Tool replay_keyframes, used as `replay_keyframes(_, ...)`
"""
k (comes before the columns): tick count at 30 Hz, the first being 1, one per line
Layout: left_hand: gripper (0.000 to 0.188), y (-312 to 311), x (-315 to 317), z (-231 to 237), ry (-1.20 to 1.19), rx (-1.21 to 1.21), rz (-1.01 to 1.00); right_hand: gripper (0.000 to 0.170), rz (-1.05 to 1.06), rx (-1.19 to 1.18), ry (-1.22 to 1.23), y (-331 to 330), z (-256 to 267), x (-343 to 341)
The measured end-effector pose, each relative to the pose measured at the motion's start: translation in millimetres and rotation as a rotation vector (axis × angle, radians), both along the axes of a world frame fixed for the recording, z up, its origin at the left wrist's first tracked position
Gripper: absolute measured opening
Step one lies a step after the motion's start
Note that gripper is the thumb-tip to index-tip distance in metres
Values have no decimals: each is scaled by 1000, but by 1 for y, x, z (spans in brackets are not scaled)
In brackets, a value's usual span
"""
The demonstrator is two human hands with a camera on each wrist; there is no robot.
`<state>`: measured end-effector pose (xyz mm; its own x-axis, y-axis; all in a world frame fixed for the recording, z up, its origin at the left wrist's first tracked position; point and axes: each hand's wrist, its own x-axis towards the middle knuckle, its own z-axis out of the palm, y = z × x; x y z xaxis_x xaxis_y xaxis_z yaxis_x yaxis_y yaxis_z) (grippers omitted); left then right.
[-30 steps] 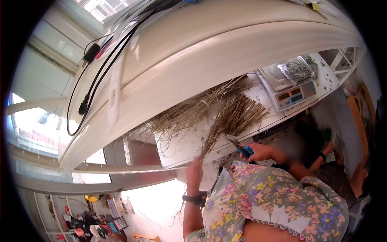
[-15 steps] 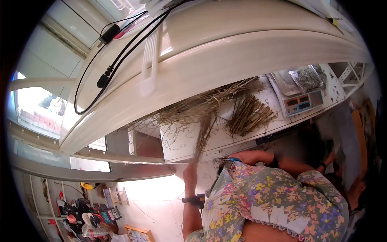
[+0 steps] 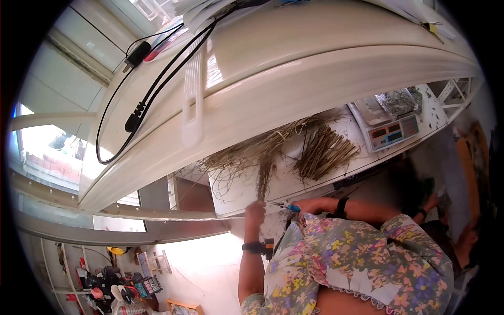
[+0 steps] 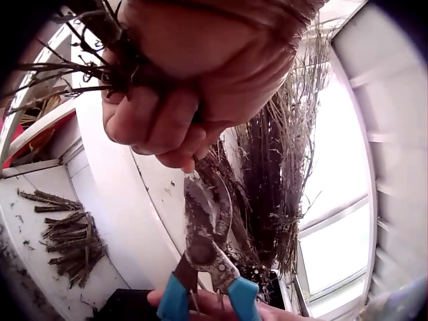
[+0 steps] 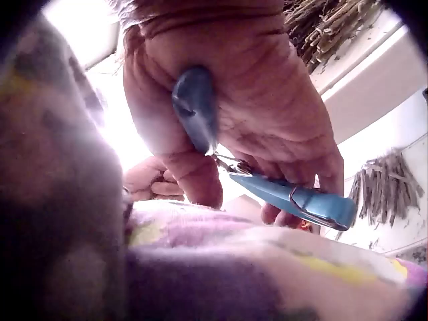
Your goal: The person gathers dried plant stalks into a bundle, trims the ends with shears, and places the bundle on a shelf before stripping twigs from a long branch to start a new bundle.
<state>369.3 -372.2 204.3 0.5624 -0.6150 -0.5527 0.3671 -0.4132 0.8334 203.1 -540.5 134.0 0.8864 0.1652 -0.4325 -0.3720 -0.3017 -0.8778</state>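
Observation:
My left hand [image 3: 255, 212] grips a bundle of thin dried stems [image 3: 263, 181] in front of the table edge. In the left wrist view, its curled fingers [image 4: 157, 127] wrap the stems. My right hand [image 5: 241, 100] holds pruning shears [image 4: 202, 251] with blue handles, one handle against the palm and the other along the fingers. The handles stand spread. The blades [image 4: 200, 207] point up at the stems right below the left fingertips. A pile of short cut stems [image 3: 325, 152] lies on the white table, with a heap of longer dried stems [image 3: 236, 149] behind it.
A digital scale [image 3: 392, 134] carrying a tray of dried bits stands at the table's right. A cream shelf [image 3: 294, 68] with black cables [image 3: 157, 84] overhangs the table. Another person [image 3: 462, 236] is at the far right. Cluttered goods [image 3: 121, 286] stand lower left.
The right hand has brought the shears leftward to the stems beside the left hand. The held stems have swung left, apart from the cut pile, and stand more upright.

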Motion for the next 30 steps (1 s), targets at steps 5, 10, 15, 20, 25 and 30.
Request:
replay_keyframes(5, 13, 7, -1, -8, -220, -79, -147, 46, -49, -33, -14, 7, -5, 7)
replay_keyframes(10, 14, 10, -1, 3, -158, -50, -152, 41, 7, -17, 0, 9, 7, 16)
replay_keyframes(15, 18, 3, -9, 26, 180, -58, -15, 40, -48, -5, 11, 12, 15, 18)
replay_keyframes(20, 27, 2, -10, 40, 174, -49, -23, 37, -75, 34, 28, 11, 38, 16)
replay_keyframes(25, 26, 2, -4, 37, 185, -44, -5, 37, -65, 47, 46, 8, 31, 17)
replay_keyframes(30, 21, 3, -5, 33, 187, -71, -12, 40, -55, 46, 72, 9, 64, 16)
